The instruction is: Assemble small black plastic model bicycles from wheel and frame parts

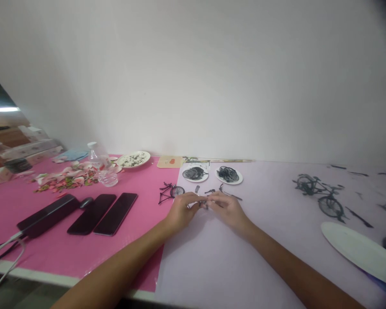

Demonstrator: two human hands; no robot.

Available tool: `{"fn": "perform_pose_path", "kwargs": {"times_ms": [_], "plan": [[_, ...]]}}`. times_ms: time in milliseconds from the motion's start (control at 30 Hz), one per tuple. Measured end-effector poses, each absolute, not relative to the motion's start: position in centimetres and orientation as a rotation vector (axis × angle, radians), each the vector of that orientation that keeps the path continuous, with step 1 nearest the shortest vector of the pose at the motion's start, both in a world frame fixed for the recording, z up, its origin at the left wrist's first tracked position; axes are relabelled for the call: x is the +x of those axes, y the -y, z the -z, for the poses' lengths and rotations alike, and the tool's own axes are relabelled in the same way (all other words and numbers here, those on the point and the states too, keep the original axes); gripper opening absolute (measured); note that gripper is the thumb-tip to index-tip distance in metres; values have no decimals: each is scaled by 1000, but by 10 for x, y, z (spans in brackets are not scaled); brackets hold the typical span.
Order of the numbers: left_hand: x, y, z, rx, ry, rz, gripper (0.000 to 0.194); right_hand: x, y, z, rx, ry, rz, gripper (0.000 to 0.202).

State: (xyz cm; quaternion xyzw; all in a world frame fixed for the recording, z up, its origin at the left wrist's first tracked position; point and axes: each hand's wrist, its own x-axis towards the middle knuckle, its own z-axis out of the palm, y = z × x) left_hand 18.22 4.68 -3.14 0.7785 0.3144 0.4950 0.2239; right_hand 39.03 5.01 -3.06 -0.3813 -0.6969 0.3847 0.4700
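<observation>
Over the pale sheet in the middle, my left hand [183, 211] and my right hand [227, 209] meet at the fingertips. Both are closed around a small dark part [203, 204], mostly hidden by the fingers; its shape is too small to make out. Just left of my left hand lies a black miniature bicycle frame with one wheel [171, 192] on the pink cover. Small black parts [233, 195] lie behind my right hand. Farther back, one white plate [195, 174] holds black wheels and another [229, 175] holds a tangle of black parts.
Left are two phones [116, 213], a power bank [48, 215], a bottle [98, 156], petals [72, 177] and a plate of bits [134, 159]. Right are a miniature bicycle [320, 193], loose black parts and a white oval plate [360, 251]. A wall [212, 77] stands behind.
</observation>
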Motion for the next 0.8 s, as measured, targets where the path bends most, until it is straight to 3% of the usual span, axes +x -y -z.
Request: {"fn": "perform_pose_path", "kwargs": {"times_ms": [167, 333, 467, 633, 800], "plan": [[184, -44, 27, 2140, -945, -1334, 27, 391, -49, 29, -969, 1757, -765, 16], [185, -42, 26, 2131, -1064, -1294, 23, 409, -58, 17, -1013, 1963, -285, 16], [183, -44, 29, 2128, -1127, -1253, 22, 437, -76, 12, -1398, 2131, 95, 21], [181, -47, 32, 2131, -1186, -1211, 25, 462, -89, 16, -1879, 2272, 206, 30], [182, -47, 32, 2121, -1185, -1216, 21, 470, -91, 23, -1903, 2282, 188, 32]]}}
